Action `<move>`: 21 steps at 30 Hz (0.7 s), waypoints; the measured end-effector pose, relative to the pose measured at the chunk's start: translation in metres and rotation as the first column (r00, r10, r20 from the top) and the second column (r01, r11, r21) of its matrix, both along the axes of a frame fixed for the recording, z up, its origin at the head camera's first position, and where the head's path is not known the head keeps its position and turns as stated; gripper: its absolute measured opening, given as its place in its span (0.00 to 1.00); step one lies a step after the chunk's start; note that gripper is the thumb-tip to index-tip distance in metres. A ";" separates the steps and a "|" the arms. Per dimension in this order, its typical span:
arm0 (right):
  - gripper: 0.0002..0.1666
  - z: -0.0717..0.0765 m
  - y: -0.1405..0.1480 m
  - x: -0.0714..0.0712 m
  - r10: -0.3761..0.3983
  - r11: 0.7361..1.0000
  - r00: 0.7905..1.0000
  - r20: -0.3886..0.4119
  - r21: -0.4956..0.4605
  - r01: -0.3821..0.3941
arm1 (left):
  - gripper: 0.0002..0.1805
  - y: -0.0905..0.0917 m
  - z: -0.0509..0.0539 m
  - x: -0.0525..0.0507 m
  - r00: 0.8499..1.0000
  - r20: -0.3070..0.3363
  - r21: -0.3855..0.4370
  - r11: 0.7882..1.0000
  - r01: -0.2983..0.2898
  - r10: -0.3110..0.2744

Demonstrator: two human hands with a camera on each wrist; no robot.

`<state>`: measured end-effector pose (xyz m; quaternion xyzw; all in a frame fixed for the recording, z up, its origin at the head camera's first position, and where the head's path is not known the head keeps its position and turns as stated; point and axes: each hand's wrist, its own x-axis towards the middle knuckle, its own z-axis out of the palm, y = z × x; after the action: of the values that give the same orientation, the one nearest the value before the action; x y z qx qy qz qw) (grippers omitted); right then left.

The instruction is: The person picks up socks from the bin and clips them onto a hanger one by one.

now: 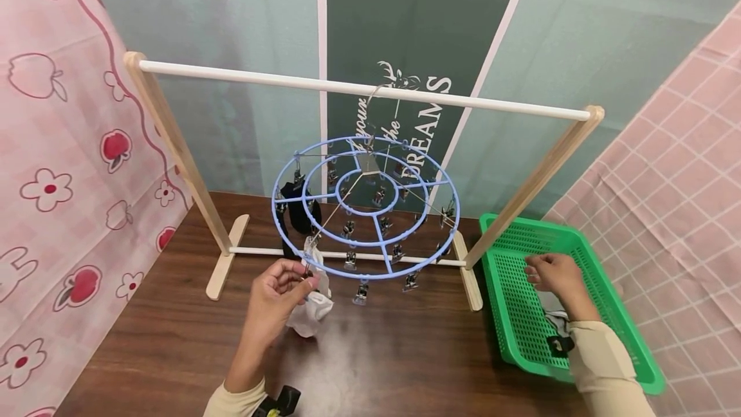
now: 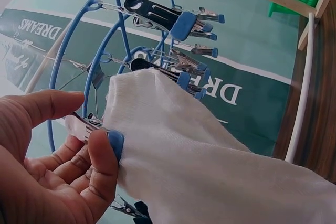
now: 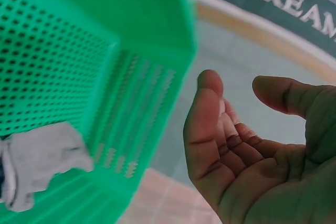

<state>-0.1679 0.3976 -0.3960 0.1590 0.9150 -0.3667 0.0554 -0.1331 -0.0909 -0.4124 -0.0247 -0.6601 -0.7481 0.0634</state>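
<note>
At the near left rim of the round blue drying hanger (image 1: 382, 274), my left hand (image 1: 272, 304) pinches a metal clip (image 2: 116, 142) with blue tips. A white sock (image 1: 317, 309) hangs beside those fingers; the clip's tips lie against its edge in the left wrist view. Over the green basket (image 1: 502, 333), my right hand (image 1: 558, 278) holds nothing, its thumb and fingers apart in the right wrist view. Below that hand, a light grey sock (image 3: 47, 153) lies in the basket, partly hidden in the head view by the wrist.
The hanger hooks onto the white bar (image 1: 243, 76) of a wooden rack (image 1: 191, 172) standing on a brown table (image 1: 173, 340). A black cloth item (image 1: 301, 214) hangs at the hanger's left. Several other clips dangle from the rings. Curtains close in the back and sides.
</note>
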 end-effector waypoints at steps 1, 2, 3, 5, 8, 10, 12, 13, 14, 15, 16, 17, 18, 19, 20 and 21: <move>0.31 -0.003 0.006 -0.002 -0.013 1.000 1.000 0.019 -0.014 0.013 | 0.13 0.000 0.000 0.000 1.000 0.001 -0.002 1.000 -0.004 0.004; 0.32 -0.005 0.011 -0.004 -0.026 0.999 0.999 0.036 -0.033 0.027 | 0.13 0.000 0.000 0.000 1.000 0.002 -0.009 1.000 -0.007 0.007; 0.33 -0.008 0.016 -0.005 -0.038 0.997 0.998 0.052 -0.060 0.041 | 0.13 -0.001 0.000 0.000 1.000 0.004 -0.014 1.000 -0.010 0.010; 0.34 -0.013 0.025 -0.006 -0.062 0.995 0.996 0.069 -0.080 0.067 | 0.13 -0.001 0.000 0.000 1.000 0.009 -0.019 1.000 -0.015 0.016; 0.34 -0.018 0.036 -0.006 -0.091 0.993 0.993 0.075 -0.075 0.096 | 0.13 -0.002 0.000 0.000 0.999 0.026 -0.027 0.999 -0.024 0.025; 0.32 -0.022 0.042 -0.006 -0.106 0.992 0.991 0.076 -0.063 0.111 | 0.12 -0.003 0.000 -0.001 0.999 0.034 -0.028 0.999 -0.026 0.027; 0.33 -0.026 0.046 -0.005 -0.118 0.991 0.990 0.083 -0.058 0.123 | 0.12 -0.004 0.000 -0.001 0.999 0.034 -0.034 0.999 -0.028 0.029; 0.33 -0.027 0.048 -0.004 -0.117 0.991 0.989 0.086 -0.057 0.122 | 0.12 -0.005 -0.001 -0.001 0.999 0.033 -0.037 0.999 -0.028 0.030; 0.34 -0.029 0.049 -0.004 -0.122 0.990 0.988 0.091 -0.061 0.127 | 0.12 -0.005 -0.001 -0.001 0.999 0.031 -0.037 0.999 -0.028 0.029; 0.35 -0.030 0.051 -0.003 -0.126 0.989 0.987 0.095 -0.069 0.133 | 0.12 -0.006 -0.001 -0.001 0.999 0.028 -0.039 0.999 -0.027 0.028; 0.36 -0.032 0.052 -0.003 -0.132 0.987 0.986 0.101 -0.076 0.140 | 0.12 -0.006 -0.001 -0.001 0.999 0.022 -0.039 0.999 -0.024 0.025; 0.38 -0.033 0.053 -0.003 -0.136 0.986 0.985 0.104 -0.086 0.145 | 0.12 -0.007 -0.002 -0.001 1.000 0.016 -0.037 0.999 -0.021 0.022; 0.39 -0.034 0.054 -0.002 -0.141 0.984 0.984 0.109 -0.095 0.152 | 0.13 -0.007 -0.002 0.000 1.000 0.008 -0.036 0.999 -0.019 0.019; 0.40 -0.036 0.056 -0.002 -0.151 0.981 0.982 0.112 -0.105 0.163 | 0.13 -0.008 -0.002 0.000 1.000 0.003 -0.035 0.999 -0.016 0.016; 0.40 -0.037 0.058 -0.003 -0.161 0.978 0.980 0.115 -0.113 0.174 | 0.12 -0.008 -0.002 0.000 1.000 0.002 -0.035 0.999 -0.015 0.015; 0.41 -0.039 0.060 -0.003 -0.176 0.974 0.978 0.114 -0.125 0.190 | 0.12 -0.008 -0.003 0.000 1.000 0.002 -0.035 0.999 -0.014 0.014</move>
<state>-0.1710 0.4576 -0.4347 0.2572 0.8653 -0.4230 0.0788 -0.1333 -0.0990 -0.4151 -0.0204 -0.6735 -0.7358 0.0675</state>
